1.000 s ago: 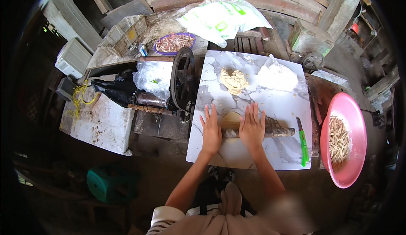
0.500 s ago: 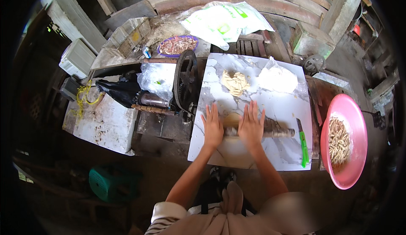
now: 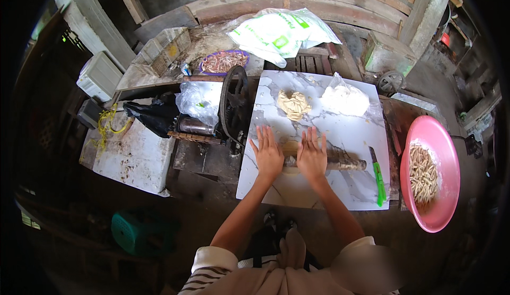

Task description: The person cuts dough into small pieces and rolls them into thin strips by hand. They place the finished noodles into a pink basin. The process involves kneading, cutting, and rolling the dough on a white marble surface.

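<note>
My left hand [image 3: 269,156] and my right hand [image 3: 312,156] lie palms down, fingers stretched forward, on a rod-like rolling pin [image 3: 345,164]. Its right end sticks out past my right hand; the left part is hidden under my hands. A flattened piece of pale dough [image 3: 290,146] shows between my hands, partly beneath the pin. All this rests on a white marble-patterned board [image 3: 340,197]. Farther back sit a crumpled lump of dough [image 3: 294,105] and a clear plastic bag of white powder [image 3: 345,98]. To the right lies a green-handled knife [image 3: 379,181].
Beside the board's right edge stands a pink basin [image 3: 449,189] holding many pale finger-like pieces [image 3: 423,173]. On the left is a machine with a large dark wheel [image 3: 225,104]. Behind are a purple-rimmed basket [image 3: 245,57] and a white sack [image 3: 276,29]. A green stool [image 3: 125,233] stands lower left.
The whole view has shifted slightly. Both hands stay flat on the rolling pin, the right hand and the pin's end lying slightly farther left in the picture.
</note>
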Action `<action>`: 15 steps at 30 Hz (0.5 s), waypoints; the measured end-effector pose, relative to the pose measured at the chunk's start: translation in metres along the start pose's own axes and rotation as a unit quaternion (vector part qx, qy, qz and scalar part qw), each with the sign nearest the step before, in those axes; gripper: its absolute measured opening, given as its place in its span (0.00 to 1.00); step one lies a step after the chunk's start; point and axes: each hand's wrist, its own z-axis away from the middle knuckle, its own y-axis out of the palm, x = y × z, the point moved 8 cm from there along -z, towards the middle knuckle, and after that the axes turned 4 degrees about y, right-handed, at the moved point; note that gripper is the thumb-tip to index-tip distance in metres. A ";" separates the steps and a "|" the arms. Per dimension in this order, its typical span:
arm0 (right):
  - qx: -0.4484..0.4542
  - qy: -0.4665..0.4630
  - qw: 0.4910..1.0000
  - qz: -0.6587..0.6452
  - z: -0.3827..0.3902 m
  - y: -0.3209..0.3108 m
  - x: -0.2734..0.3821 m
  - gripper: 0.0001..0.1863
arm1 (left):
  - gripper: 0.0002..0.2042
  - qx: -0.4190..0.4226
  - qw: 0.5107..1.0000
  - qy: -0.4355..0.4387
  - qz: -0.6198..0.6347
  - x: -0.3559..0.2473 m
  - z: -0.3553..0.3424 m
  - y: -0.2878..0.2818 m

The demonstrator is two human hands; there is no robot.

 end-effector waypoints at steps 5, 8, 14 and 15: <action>0.016 -0.017 1.000 -0.018 0.062 -0.029 0.019 0.25 | 0.25 -0.012 1.000 0.017 0.010 -0.015 0.066 -0.022; 0.003 -0.026 1.000 -0.004 0.054 -0.028 0.019 0.24 | 0.25 -0.009 1.000 0.013 -0.018 -0.015 0.061 -0.022; -0.023 -0.011 1.000 -0.004 0.001 -0.005 0.005 0.23 | 0.27 -0.024 0.998 0.014 -0.059 -0.007 -0.001 -0.005; -0.030 -0.009 1.000 -0.004 0.000 -0.004 0.004 0.23 | 0.27 -0.030 0.998 0.018 -0.049 -0.008 -0.001 -0.005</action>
